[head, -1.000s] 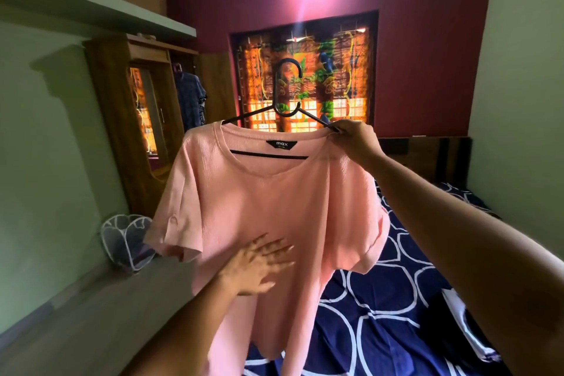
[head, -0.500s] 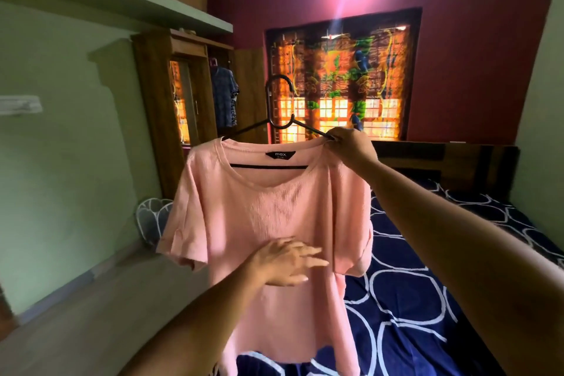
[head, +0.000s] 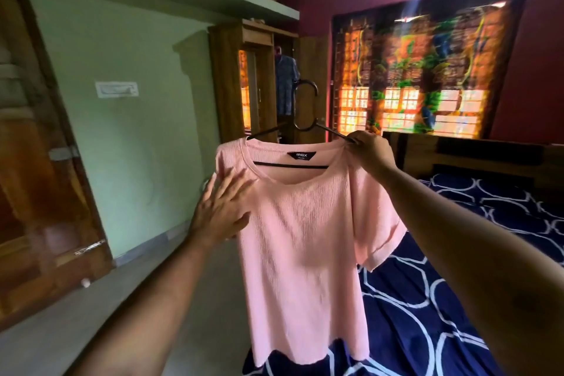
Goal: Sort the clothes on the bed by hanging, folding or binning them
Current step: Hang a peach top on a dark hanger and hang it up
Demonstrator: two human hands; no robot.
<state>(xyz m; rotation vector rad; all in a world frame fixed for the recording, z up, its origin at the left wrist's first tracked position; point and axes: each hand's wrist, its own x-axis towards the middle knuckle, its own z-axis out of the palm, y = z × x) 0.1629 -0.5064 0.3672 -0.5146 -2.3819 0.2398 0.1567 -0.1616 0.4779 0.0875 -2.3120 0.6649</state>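
Pinches the right arm of the hanger (head: 290,164), along with the shoulder of the pink top (head: 305,238), in the right hand (head: 370,151), fingers curled tight round both. Lays the left hand (head: 221,207) flat, fingers straight and spread, against the top's left shoulder and sleeve, gripping nothing there. Holds the pink top up in the air beside the edge of the bed (head: 457,284), already threaded on the hanger, with the bar visible through the neckline and the hook free above the collar. Appears, from the flat palm, to be smoothing the cloth square on the hanger.

Counts this piece as nearly sorted: on its hanger, not yet on any rail. Faces an open wooden wardrobe (head: 232,85) across the room, well apart from both hands, with a blue garment (head: 287,82) hanging inside, probably the place for it. Takes in only part of the bed, under a navy patterned sheet; cannot tell how many pieces remain to hang, fold or bin.
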